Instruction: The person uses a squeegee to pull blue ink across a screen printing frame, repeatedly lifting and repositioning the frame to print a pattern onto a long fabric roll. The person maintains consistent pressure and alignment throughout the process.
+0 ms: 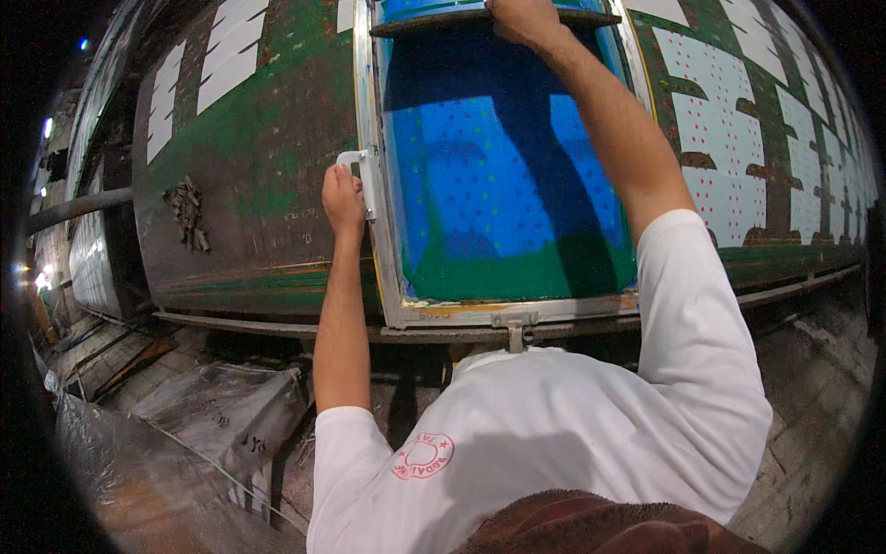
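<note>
A printing screen with a pale metal frame (388, 268) lies across the long table in front of me. Its mesh (452, 198) looks blue, with a green band of ink along the near edge and small dots showing through. My left hand (344, 201) is closed round the white handle (370, 189) on the frame's left side. At the far end of the screen, my right hand (524, 20) grips a wide squeegee (420, 25) lying crosswise between the side rails. The shadow of my right arm falls over the mesh.
White cut pieces (233, 42) lie on the stained green-brown table (249, 249) at left. Pieces with red dots (715, 115) lie at right. A crumpled dark rag (187, 212) is on the table's left. Plastic sheeting (221, 415) covers something low at near left. A metal clamp (515, 325) sits at the frame's near edge.
</note>
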{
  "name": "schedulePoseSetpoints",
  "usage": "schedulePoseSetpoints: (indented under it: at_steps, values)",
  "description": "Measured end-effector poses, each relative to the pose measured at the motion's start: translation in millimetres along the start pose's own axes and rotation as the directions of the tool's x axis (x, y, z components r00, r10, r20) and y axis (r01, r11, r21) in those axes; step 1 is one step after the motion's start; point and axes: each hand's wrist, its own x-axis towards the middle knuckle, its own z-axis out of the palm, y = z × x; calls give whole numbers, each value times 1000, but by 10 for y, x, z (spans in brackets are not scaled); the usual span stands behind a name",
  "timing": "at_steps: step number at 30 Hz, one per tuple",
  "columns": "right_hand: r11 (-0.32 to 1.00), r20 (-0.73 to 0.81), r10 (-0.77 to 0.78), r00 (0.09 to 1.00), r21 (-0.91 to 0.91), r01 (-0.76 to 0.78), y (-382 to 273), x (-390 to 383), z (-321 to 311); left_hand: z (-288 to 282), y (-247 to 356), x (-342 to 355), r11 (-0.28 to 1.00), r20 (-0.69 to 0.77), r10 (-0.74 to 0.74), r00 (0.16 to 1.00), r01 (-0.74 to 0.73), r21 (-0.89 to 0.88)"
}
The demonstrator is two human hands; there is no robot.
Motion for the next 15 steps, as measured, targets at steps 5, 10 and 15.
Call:
schedulePoseSetpoints:
  at_steps: [5,10,15]
  values:
    - [999,-24,2,1000,53,-1,209,290,47,12,99,-60,1000,1,-16,1000,16,-6]
    - [999,-2,28,1000,38,-28,-66,-171,99,18,148,-117,998,9,-53,999,53,-45]
    - [995,14,4,1000,96,-6,10,-61,-128,30,105,-71,999,-21,-26,999,27,47]
